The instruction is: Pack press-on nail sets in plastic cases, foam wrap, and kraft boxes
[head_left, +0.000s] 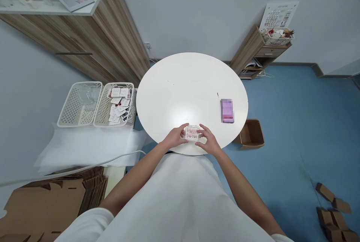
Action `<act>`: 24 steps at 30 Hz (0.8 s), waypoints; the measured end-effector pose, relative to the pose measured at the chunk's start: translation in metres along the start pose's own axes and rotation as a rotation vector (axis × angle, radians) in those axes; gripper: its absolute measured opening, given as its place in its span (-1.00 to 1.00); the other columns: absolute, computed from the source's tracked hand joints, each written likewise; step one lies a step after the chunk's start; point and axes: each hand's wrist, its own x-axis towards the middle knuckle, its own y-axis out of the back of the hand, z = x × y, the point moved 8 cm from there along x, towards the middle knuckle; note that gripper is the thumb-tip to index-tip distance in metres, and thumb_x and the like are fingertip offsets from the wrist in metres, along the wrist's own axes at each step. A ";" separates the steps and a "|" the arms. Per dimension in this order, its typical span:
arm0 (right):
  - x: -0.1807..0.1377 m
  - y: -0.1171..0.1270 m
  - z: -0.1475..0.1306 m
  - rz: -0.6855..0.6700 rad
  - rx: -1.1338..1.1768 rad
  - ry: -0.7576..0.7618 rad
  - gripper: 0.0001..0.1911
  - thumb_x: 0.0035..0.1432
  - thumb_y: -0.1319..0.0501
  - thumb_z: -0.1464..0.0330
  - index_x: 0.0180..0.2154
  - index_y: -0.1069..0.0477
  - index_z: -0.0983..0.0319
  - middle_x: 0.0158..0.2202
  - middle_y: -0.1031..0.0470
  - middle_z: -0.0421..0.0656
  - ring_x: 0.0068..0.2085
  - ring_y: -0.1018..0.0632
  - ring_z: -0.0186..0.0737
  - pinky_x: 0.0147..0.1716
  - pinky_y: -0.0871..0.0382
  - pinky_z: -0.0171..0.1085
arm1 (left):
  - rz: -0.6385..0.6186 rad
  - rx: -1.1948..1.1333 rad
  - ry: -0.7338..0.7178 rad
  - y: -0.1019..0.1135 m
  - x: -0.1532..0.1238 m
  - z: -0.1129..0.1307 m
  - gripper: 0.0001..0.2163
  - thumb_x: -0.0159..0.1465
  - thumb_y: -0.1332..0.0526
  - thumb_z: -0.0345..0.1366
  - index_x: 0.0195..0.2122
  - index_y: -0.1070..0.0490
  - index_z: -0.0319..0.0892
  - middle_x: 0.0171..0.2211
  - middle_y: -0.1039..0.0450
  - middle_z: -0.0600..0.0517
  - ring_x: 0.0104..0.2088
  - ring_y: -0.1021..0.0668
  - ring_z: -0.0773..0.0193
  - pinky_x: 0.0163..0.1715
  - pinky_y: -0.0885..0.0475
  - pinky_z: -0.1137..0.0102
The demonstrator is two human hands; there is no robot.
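A small clear plastic case of pink press-on nails (192,133) is at the front edge of the round white table (180,84). My left hand (176,136) grips its left end, with thumb below and index finger above. At the right end, my right hand (208,140) has its fingers bent round the case's edge, the thumb a little apart below. The nails sit in rows inside the case. To the right on the tabletop lies a purple box (227,110), its face pixelated.
Two white baskets stand at left: one (66,107) with clear plastic pieces, one (131,116) with several cards. Flattened cardboard (46,208) lies lower left. An open brown box (251,135) sits right of the table, and small cartons (334,219) lie on the floor.
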 end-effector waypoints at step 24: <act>0.066 -0.041 0.009 -0.287 -0.549 0.310 -0.53 0.00 -0.18 0.33 0.00 -0.20 0.16 0.13 -0.18 -0.02 -0.02 -0.39 -0.04 -0.10 -0.31 0.01 | 0.108 0.325 0.138 0.032 0.007 -0.041 -0.32 -0.01 -0.27 -0.28 0.14 -0.03 -0.07 -0.18 -0.29 0.00 -0.25 -0.41 0.22 -0.25 -0.34 0.33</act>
